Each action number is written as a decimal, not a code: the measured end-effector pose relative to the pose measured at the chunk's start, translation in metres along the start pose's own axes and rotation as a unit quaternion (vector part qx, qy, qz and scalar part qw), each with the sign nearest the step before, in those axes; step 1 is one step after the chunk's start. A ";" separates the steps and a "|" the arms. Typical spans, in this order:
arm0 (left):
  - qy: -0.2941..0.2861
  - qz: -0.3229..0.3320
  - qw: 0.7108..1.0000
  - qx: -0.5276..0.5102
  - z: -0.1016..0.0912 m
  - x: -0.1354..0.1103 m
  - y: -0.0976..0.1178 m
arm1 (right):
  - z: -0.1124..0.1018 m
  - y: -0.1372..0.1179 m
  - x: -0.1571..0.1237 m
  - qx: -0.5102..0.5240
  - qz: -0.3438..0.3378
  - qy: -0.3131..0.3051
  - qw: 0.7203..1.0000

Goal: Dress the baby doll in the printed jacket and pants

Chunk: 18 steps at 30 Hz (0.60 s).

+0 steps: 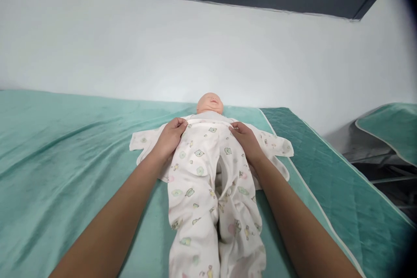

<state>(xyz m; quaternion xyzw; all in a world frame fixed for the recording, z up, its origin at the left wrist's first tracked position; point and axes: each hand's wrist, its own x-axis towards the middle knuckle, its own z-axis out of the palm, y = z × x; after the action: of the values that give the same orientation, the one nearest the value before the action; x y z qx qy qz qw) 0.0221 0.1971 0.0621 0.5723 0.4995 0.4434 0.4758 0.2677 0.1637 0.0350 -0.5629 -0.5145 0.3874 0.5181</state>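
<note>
From my remote view through the head camera, I am holding a pair of printed white pants by the waistband, one hand near each end. The left hand is pinching the cloth, its grip clamped on the waistband between thumb and fingers; the right hand is doing the same at the opposite end. The pants are stretching toward the camera, their legs lying side by side with a narrow gap between. Just beyond the waistband, a doll is lying face up, its head pointing toward the white wall. A printed shirt is spreading its sleeves to both sides. Beneath, a light green sheet is wrinkling on the left, and a darker quilted pad is showing on the right.
</note>
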 end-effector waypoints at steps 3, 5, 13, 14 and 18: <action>0.007 0.013 0.999 0.032 0.003 0.000 -0.001 | 0.002 0.001 0.005 0.004 0.010 0.004 1.000; 0.018 0.044 0.995 0.086 0.004 -0.001 -0.002 | 0.003 0.001 0.000 0.049 0.014 0.013 0.999; 0.012 0.112 0.965 0.239 -0.004 -0.006 -0.002 | -0.003 -0.005 -0.027 0.072 0.032 0.046 0.996; 0.001 0.107 0.965 0.237 -0.007 -0.008 -0.002 | -0.005 -0.005 -0.027 0.038 0.026 0.049 0.998; -0.034 0.080 0.969 0.232 -0.016 -0.014 -0.004 | -0.014 -0.006 -0.030 -0.056 0.010 0.042 0.998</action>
<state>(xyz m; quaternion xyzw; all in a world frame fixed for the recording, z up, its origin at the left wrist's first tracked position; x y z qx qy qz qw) 0.0044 0.1847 0.0599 0.7201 0.5247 0.3319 0.3098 0.2755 0.1316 0.0406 -0.6118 -0.5071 0.3396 0.5031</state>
